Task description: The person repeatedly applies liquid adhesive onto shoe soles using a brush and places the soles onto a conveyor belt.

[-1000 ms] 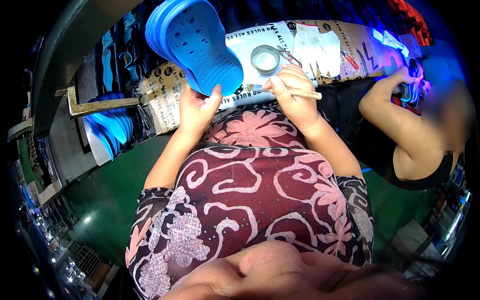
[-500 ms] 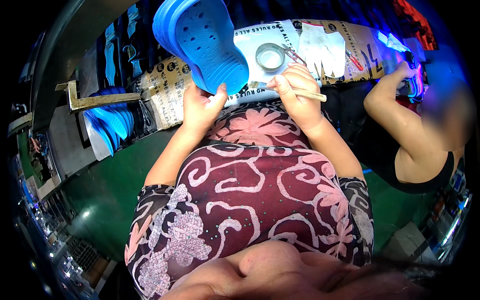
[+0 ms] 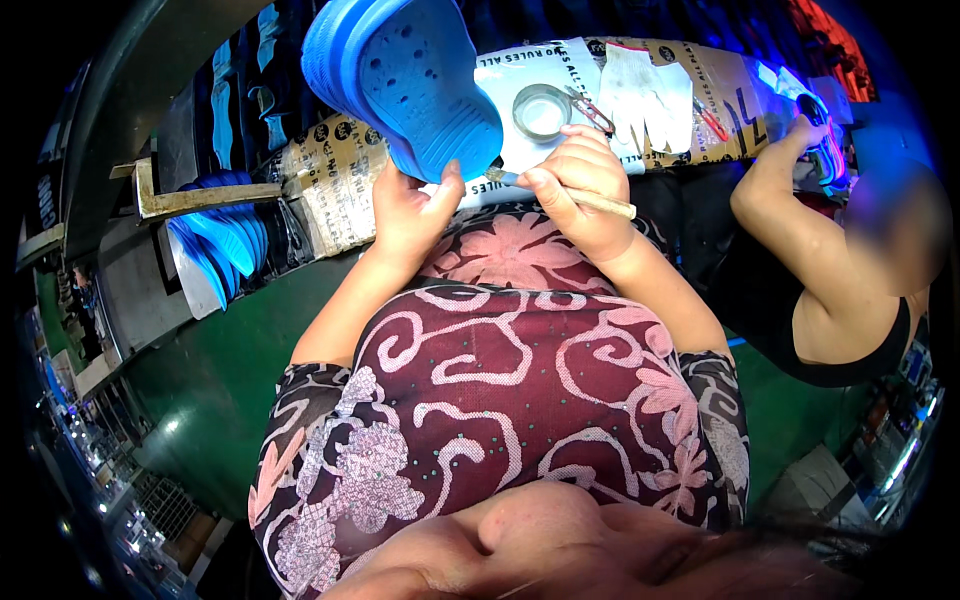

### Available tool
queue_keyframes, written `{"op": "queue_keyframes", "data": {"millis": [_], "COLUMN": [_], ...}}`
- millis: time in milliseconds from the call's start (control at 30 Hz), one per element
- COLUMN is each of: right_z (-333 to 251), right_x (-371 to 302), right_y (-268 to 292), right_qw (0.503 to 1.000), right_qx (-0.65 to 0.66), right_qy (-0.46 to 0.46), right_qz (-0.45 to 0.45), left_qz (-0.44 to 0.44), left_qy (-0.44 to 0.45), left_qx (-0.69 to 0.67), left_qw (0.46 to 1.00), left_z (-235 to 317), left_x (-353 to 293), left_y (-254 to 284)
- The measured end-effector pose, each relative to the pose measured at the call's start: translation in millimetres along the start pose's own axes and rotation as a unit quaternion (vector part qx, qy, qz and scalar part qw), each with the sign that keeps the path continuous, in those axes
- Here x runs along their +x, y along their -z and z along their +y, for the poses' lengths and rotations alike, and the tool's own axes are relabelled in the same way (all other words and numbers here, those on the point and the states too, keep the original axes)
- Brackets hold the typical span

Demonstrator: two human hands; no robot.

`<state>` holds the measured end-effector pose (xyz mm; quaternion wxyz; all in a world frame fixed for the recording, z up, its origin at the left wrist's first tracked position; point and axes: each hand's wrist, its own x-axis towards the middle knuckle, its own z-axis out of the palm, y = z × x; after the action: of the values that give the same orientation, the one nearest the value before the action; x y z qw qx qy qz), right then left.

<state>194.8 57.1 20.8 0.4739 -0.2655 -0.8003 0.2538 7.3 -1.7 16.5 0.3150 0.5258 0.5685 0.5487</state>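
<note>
A blue clog-style shoe sole [image 3: 425, 90], with round holes and a ribbed heel, is tilted up on top of a bundle of similar blue pieces. My left hand [image 3: 415, 210] grips its heel end, thumb on the upper face and fingers hidden underneath. My right hand [image 3: 590, 190] is closed around a brush [image 3: 605, 205] with a pale wooden handle. The bristles are close to the heel's right edge; whether they touch it I cannot tell. Just beyond my right hand stands a round glass dish [image 3: 542, 112] with whitish content.
White gloves [image 3: 645, 100] and small red-handled snips [image 3: 710, 118] lie on the cardboard-covered bench [image 3: 335, 195]. More blue soles [image 3: 225, 235] are stacked at left beside a wooden bar [image 3: 205, 202]. To the right, a co-worker's hand [image 3: 805, 135] is at a brightly lit shoe piece.
My right hand has moved slightly left, bringing the brush nearer the heel's edge. The blue sole and my left hand have shifted a little to the right. The co-worker's lit piece has turned.
</note>
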Motion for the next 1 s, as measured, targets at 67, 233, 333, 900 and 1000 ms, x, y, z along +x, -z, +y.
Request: {"op": "queue_keyframes", "data": {"millis": [67, 233, 333, 900, 1000], "right_z": [0.7, 0.8, 3.8, -0.8, -1.2], "right_x": [-0.2, 0.9, 1.2, -4.6, -5.4], "right_y": [0.8, 6.8, 3.2, 4.3, 8.3], "right_qw": [0.999, 0.997, 0.997, 1.000, 0.999], "right_qx": [0.027, 0.044, 0.040, 0.004, 0.015], "right_qy": [-0.015, -0.037, -0.025, -0.001, -0.041], "right_qz": [0.013, 0.048, 0.059, 0.011, -0.008], "left_qz": [0.003, 0.001, 0.009, 0.017, 0.010], "left_qy": [0.001, -0.012, -0.036, 0.016, 0.002], "left_qx": [-0.001, 0.034, 0.023, -0.019, 0.007], "left_qw": [1.000, 0.999, 0.999, 1.000, 1.000], "left_z": [0.0, -2.1, 0.4, 5.2, 0.7], "left_x": [0.7, 2.4, 2.7, 1.0, 1.2], "left_y": [-0.5, 1.5, -2.0, 0.0, 3.1]}}
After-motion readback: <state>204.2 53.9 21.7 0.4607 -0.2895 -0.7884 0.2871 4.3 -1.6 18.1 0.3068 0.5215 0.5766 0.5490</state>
